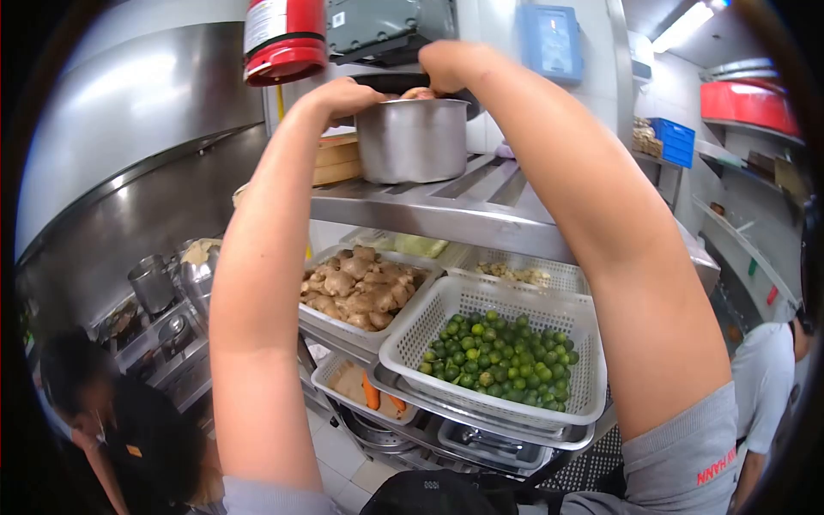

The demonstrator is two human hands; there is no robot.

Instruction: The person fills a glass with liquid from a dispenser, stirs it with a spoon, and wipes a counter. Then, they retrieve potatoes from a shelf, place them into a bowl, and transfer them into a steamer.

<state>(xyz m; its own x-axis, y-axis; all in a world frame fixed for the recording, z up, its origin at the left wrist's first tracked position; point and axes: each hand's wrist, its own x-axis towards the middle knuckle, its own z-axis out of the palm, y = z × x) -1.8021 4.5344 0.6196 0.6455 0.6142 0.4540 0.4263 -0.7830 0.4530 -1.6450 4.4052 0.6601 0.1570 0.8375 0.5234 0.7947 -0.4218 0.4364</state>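
A steel pot (412,142) stands on the top shelf, with round, pinkish-brown pieces (419,93) showing above its rim. My left hand (348,99) grips the pot at its left rim. Raised higher, my right hand (446,67) bends down at the back right of the pot's mouth with its fingers curled; I cannot tell what they hold. Behind the rim curves a dark pan-like edge (382,82). Just left of the pot sits a bamboo steamer (336,160).
Below the slatted steel shelf (446,212) are a basket of green limes (502,356), a tray of ginger (356,287) and carrots (371,392). A red cylinder (285,43) hangs overhead. One person (129,421) bends at lower left; another (768,386) stands right.
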